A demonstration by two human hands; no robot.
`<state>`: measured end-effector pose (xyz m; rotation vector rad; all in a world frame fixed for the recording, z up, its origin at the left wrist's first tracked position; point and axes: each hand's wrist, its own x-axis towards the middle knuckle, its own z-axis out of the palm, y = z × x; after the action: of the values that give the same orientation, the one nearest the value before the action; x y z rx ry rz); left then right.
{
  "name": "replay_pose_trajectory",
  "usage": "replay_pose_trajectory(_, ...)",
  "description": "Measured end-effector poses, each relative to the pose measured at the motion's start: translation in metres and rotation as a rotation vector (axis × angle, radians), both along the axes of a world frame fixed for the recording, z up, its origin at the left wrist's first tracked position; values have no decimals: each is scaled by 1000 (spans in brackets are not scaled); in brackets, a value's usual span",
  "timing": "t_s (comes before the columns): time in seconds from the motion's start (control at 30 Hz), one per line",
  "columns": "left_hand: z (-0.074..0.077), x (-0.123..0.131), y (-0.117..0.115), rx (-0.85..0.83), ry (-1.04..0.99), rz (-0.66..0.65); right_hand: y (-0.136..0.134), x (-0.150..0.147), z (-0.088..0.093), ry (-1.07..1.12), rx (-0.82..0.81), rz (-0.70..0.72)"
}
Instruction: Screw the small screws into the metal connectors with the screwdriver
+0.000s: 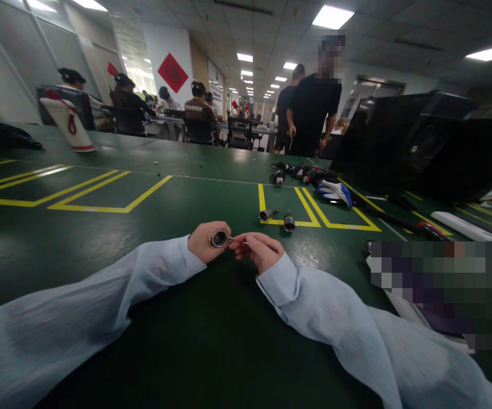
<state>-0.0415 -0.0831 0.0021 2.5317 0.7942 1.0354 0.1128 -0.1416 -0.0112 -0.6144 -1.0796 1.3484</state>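
Observation:
My left hand (pixel 209 243) is closed around a cup-shaped metal part (pixel 219 238), its round open end facing me. Inside that opening it looks dark, and I cannot make out the details. In my right hand (pixel 259 250) a thin metal rod (pixel 231 238) is pinched between thumb and fingers. Its tip reaches the rim of the cup-shaped part; whether it enters the opening I cannot tell. Beyond my hands, two similar metal parts with narrow stems lie on the green table (pixel 161 335): one on its side (pixel 266 215), the other stem up (pixel 289 221).
Yellow tape (pixel 88 209) marks boxes on the table. Farther right are a heap of dark metal parts (pixel 279 177), a blue-and-white glove (pixel 334 192), black monitors (pixel 382 130) and a blurred-out device. A white cup (pixel 69 122) stands far left. People sit and stand beyond the table.

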Motion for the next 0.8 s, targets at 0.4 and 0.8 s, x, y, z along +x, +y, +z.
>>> replay_pose_trajectory(0.4, -4, 0, 5, 3, -44, -120, 17, 10, -4, 174, -253, 296)
replay_pose_trajectory(0.8, 2, 2, -4, -15, 30, -13, 3, 8, 1, -39, -17, 23)
